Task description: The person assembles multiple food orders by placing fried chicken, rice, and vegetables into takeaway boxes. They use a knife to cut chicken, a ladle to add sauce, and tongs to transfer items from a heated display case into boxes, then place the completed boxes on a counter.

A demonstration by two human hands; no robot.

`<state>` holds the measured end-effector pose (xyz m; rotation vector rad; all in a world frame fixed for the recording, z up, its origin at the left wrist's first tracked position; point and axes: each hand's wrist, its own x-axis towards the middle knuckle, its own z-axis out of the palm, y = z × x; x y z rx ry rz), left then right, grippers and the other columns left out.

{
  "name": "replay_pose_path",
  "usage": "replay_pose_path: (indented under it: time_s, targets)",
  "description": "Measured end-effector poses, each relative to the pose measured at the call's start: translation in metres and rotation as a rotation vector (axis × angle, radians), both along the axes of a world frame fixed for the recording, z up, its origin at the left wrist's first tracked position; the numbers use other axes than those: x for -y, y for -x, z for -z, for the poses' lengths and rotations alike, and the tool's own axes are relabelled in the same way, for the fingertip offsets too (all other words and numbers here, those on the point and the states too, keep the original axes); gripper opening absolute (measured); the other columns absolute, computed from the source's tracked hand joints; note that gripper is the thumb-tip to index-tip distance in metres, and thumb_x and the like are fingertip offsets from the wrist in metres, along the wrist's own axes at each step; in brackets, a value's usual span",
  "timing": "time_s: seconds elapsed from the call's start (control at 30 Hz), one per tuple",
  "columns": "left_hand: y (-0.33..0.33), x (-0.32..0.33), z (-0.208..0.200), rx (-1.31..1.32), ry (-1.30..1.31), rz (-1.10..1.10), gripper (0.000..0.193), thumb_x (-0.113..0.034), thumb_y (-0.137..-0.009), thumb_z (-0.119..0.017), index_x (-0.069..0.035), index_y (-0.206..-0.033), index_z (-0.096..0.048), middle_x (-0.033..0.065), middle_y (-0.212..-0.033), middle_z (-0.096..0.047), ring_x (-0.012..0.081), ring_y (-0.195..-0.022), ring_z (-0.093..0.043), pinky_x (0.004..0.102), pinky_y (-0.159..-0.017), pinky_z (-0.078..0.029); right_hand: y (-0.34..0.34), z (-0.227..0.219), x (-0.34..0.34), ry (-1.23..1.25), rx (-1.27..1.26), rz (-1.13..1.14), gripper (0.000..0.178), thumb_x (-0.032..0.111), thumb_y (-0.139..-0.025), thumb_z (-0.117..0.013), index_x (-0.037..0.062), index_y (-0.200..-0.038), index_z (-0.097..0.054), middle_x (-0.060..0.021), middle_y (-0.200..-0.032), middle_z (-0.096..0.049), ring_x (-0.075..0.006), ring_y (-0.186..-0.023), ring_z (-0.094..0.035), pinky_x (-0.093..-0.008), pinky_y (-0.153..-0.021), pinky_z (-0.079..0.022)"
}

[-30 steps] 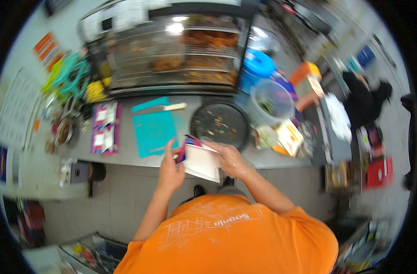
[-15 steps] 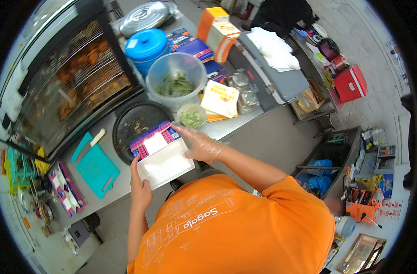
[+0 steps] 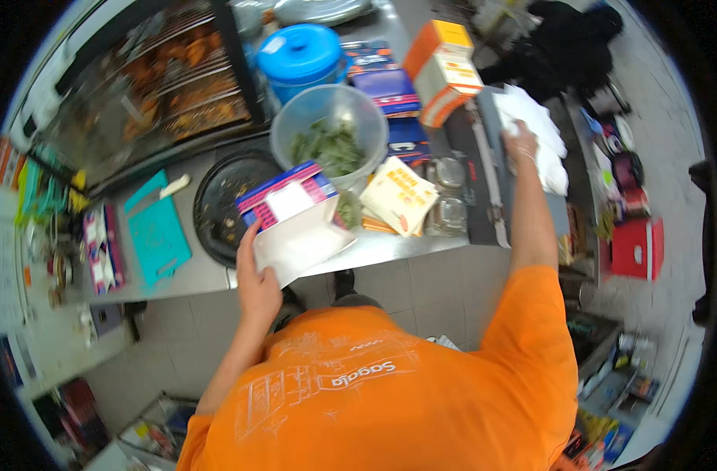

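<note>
My left hand (image 3: 259, 286) grips the left edge of a cardboard food box (image 3: 303, 243). The box has a white inside and a purple, pink and white patterned lid flap (image 3: 286, 198) folded back. It is tilted over the table edge, partly blurred. My right hand (image 3: 521, 145), in a clear plastic glove, is stretched out to the far right. Its fingers are bent onto a pile of white paper sheets (image 3: 548, 153) on a grey lidded box. Behind the food box are a clear tub (image 3: 366, 118) of green leaves and a small cup (image 3: 347, 210) of chopped greens.
A black round tray (image 3: 213, 212), a turquoise cutting board (image 3: 160, 239) and a knife (image 3: 175, 186) lie left. A heated display case (image 3: 170, 86) of fried food stands behind. A blue lidded bucket (image 3: 299, 59), paper packets (image 3: 399, 196) and an orange-white carton (image 3: 445, 78) stand on the table.
My right hand has let go of the food box and moved far right onto the white paper. My left hand still holds the box. The view has shifted to the right.
</note>
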<state>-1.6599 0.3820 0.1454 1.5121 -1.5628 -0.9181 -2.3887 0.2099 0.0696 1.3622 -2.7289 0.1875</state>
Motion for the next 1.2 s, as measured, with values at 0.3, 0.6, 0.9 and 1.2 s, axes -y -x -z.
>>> replay_pose_path:
  time_s: [0.3,0.6,0.9,1.2]
  targets:
    - [-0.002,-0.003,0.004,0.017,-0.019,-0.120,0.085,0.013,-0.086,-0.047,-0.012,-0.167,-0.043,0.0274,-0.155,-0.053,0.0476,-0.149,-0.052,0.0501,-0.128,-0.039,-0.249,-0.113,-0.056,0.795,0.199,-0.600,0.054,0.015,-0.096,-0.083,0.0035,-0.145,-0.065,-0.0198,-0.142,-0.067,-0.0385,-0.136,-0.062,-0.0483,-0.118,-0.047]
    - [-0.075,0.009,0.021,-0.347,-0.047,-0.230,0.080,0.013,-0.089,-0.039,-0.007,-0.167,-0.040,0.0235,-0.164,-0.049,0.0358,-0.156,-0.047,0.0421,-0.131,-0.034,-0.633,-0.131,-0.121,0.036,0.389,-1.320,0.066,0.039,-0.089,-0.091,0.0171,-0.148,-0.071,-0.0268,-0.152,-0.060,-0.0463,-0.137,-0.061,-0.0532,-0.114,-0.053]
    - [-0.320,-0.010,0.056,-0.522,-0.109,-0.420,0.063,0.010,-0.102,-0.050,-0.008,-0.162,-0.049,0.0180,-0.164,-0.051,0.0285,-0.156,-0.046,0.0391,-0.131,-0.030,-0.784,-0.044,0.106,0.346,0.526,-1.181,0.041,0.030,-0.105,-0.072,0.0028,-0.136,-0.075,-0.0266,-0.136,-0.074,-0.0445,-0.129,-0.069,-0.0520,-0.112,-0.053]
    - [-0.475,-0.056,0.060,-0.481,-0.200,-0.639,0.056,0.004,-0.109,-0.054,-0.009,-0.163,-0.049,0.0131,-0.152,-0.060,0.0246,-0.141,-0.057,0.0376,-0.123,-0.041,-0.836,0.045,0.419,0.071,0.137,-0.541,0.067,0.034,-0.106,-0.070,0.0062,-0.164,-0.051,-0.0338,-0.153,-0.061,-0.0470,-0.139,-0.063,-0.0545,-0.120,-0.049]
